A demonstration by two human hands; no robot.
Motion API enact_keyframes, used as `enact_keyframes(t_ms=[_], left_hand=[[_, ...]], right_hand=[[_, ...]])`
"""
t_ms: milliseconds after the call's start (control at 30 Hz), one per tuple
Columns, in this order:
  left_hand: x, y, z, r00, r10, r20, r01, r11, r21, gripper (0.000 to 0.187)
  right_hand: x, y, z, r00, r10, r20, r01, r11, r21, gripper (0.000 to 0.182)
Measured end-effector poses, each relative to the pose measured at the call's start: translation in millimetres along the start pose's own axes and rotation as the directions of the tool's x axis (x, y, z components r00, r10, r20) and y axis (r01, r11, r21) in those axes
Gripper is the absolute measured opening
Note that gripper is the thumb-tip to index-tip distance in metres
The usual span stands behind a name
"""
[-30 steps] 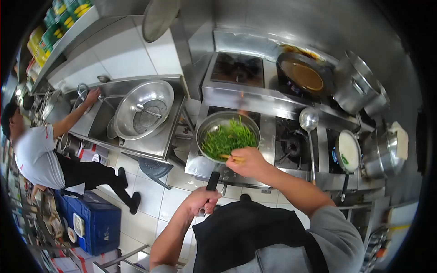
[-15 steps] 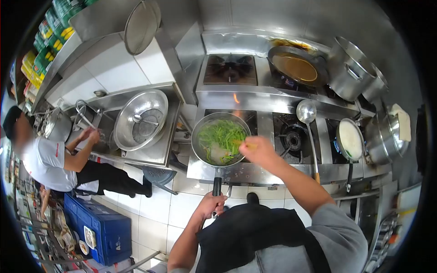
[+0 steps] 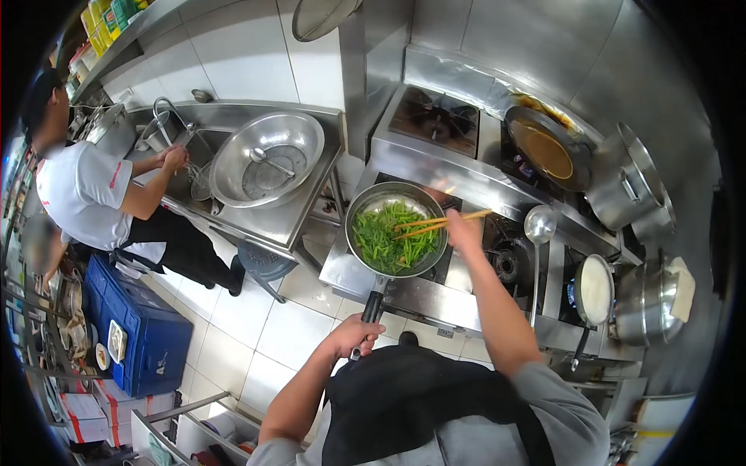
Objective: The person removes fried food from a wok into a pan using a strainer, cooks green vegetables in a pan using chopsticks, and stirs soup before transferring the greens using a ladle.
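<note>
The head view showed the greens (image 3: 395,239) lying in the pan (image 3: 368,199), over the front left part of the stove (image 3: 423,301); whether the pan touched the stove could not be told. The left hand (image 3: 356,336) had its fingers wrapped round the pan's black handle (image 3: 373,307). The right hand (image 3: 464,231), its fingers closed on two chopsticks (image 3: 423,227), was beside the pan's right rim, the tips among the greens. Flame showed behind the pan.

To the right were a bare burner (image 3: 507,266), a long ladle (image 3: 539,225) and a small pan (image 3: 596,289) of something white. Behind stood a wok (image 3: 575,177) with brown liquid, and tall pots (image 3: 614,186) beside it.

To the left, a wide basin (image 3: 225,167) held a spoon (image 3: 272,161). Beyond it, a person in a white shirt (image 3: 85,182) had both hands near the tap (image 3: 159,116); a blue box (image 3: 167,353) stood on the floor.
</note>
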State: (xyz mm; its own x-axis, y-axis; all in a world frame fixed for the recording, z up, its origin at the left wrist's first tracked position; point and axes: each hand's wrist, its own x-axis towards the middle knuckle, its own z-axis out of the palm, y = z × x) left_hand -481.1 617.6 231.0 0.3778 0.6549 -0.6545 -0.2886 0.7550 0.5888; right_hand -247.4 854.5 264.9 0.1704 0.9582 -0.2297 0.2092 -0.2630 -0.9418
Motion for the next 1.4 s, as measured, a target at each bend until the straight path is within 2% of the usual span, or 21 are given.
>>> enact_keyframes(t_ms=[33, 133, 167, 233, 367, 533, 633, 700, 767, 833, 900, 967, 1033, 1067, 1100, 1133, 1167, 1233, 1333, 1367, 1400], left_hand=[[0.7, -1.3, -0.1, 1.0, 0.001, 0.0, -0.001, 1.0, -0.002, 0.024], [4.0, -0.1, -3.2, 0.999, -0.004, 0.038, 0.005, 1.0, -0.012, 0.024], [3.3, 0.5, -4.6, 0.999, -0.006, 0.034, 0.007, 1.0, -0.007, 0.024], [3.2, 3.3, -5.6, 0.999, -0.001, 0.045, 0.0, 1.0, 0.006, 0.023], [4.9, 6.3, -11.4, 0.998, 0.015, 0.053, -0.019, 0.996, 0.083, 0.024], [8.1, 12.9, -11.9, 0.997, -0.018, 0.072, 0.013, 0.998, 0.062, 0.025], [4.0, 19.3, -5.2, 0.999, -0.01, 0.042, 0.009, 1.0, 0.027, 0.025], [4.5, 19.8, -7.5, 0.999, -0.014, 0.045, 0.013, 1.0, 0.028, 0.025], [4.1, 18.6, -9.0, 0.999, -0.02, 0.048, 0.018, 1.0, 0.025, 0.025], [4.0, 20.2, -9.5, 0.998, -0.024, 0.062, 0.023, 0.999, 0.031, 0.024], [5.9, 20.0, -10.9, 0.998, -0.023, 0.05, 0.021, 0.999, 0.04, 0.024], [6.7, 17.9, -10.0, 0.999, -0.023, 0.038, 0.022, 0.999, 0.037, 0.024], [5.5, 19.8, -10.6, 0.998, -0.02, 0.058, 0.018, 0.999, 0.027, 0.024], [7.7, 17.8, -13.4, 0.997, -0.025, 0.073, 0.024, 1.0, 0.02, 0.024], [8.1, 16.0, -13.7, 0.997, -0.032, 0.075, 0.031, 0.999, 0.012, 0.024], [7.4, 16.7, -12.6, 0.998, -0.025, 0.062, 0.024, 0.999, 0.021, 0.024], [7.3, 18.0, -12.0, 0.999, -0.016, 0.047, 0.015, 0.999, 0.028, 0.024], [6.8, 17.4, -11.4, 0.999, -0.024, 0.037, 0.024, 1.0, 0.015, 0.025], [5.8, 18.4, -10.5, 0.997, -0.027, 0.07, 0.027, 1.0, -0.008, 0.024], [6.4, 18.0, -9.5, 0.998, -0.02, 0.057, 0.02, 1.0, -0.012, 0.025], [6.8, 17.2, -9.0, 0.999, -0.011, 0.043, 0.012, 1.0, -0.018, 0.027]], right_hand=[[4.7, 9.0, 12.2, 1.0, -0.001, 0.001, 0.001, 1.0, -0.001, 0.027], [14.0, 23.9, 54.6, 0.917, 0.389, 0.092, -0.398, 0.864, 0.308, 0.02], [10.9, 27.9, 53.1, 0.916, 0.39, 0.095, -0.399, 0.861, 0.314, 0.02], [5.9, 36.4, 37.4, 0.887, 0.397, 0.236, -0.46, 0.716, 0.526, 0.017], [6.0, 38.9, -8.6, 0.81, 0.496, 0.313, -0.567, 0.524, 0.636, 0.017], [0.1, 32.5, -31.0, 0.839, 0.479, 0.257, -0.512, 0.539, 0.668, 0.016], [6.3, 17.3, -42.2, 0.851, 0.456, 0.26, -0.482, 0.485, 0.73, 0.018], [6.8, 7.4, -47.6, 0.883, 0.391, 0.259, -0.441, 0.509, 0.739, 0.02], [7.5, -14.1, -57.6, 0.897, 0.378, 0.23, -0.397, 0.455, 0.797, 0.019], [1.1, -46.6, -70.1, 0.926, 0.336, 0.172, -0.328, 0.486, 0.81, 0.017], [5.4, -62.1, -82.9, 0.952, 0.247, 0.184, -0.293, 0.542, 0.788, 0.017], [1.3, -80.2, -92.8, 0.98, 0.184, 0.078, -0.177, 0.618, 0.766, 0.018], [3.4, -76.3, -103.1, 0.995, 0.073, 0.072, -0.102, 0.777, 0.621, 0.019], [-1.1, -73.0, -102.0, 0.994, 0.082, 0.071, -0.108, 0.781, 0.615, 0.019], [-6.8, -68.8, -100.0, 1.0, 0.017, 0.002, -0.017, 0.951, 0.309, 0.02], [-11.9, -70.1, -97.2, 0.997, -0.073, -0.034, 0.071, 0.997, -0.041, 0.021], [-11.0, -71.2, -96.3, 0.997, -0.071, -0.027, 0.07, 0.996, -0.049, 0.021], [-9.6, -70.2, -94.2, 0.929, -0.37, 0.001, 0.339, 0.85, -0.402, 0.026], [-32.9, -61.1, -44.6, 0.912, -0.406, 0.067, 0.408, 0.874, -0.264, 0.031], [-23.6, -40.5, -26.7, 0.895, -0.443, 0.055, 0.435, 0.837, -0.331, 0.031], [-7.8, -19.0, -11.9, 0.94, -0.336, 0.054, 0.333, 0.876, -0.348, 0.03]])
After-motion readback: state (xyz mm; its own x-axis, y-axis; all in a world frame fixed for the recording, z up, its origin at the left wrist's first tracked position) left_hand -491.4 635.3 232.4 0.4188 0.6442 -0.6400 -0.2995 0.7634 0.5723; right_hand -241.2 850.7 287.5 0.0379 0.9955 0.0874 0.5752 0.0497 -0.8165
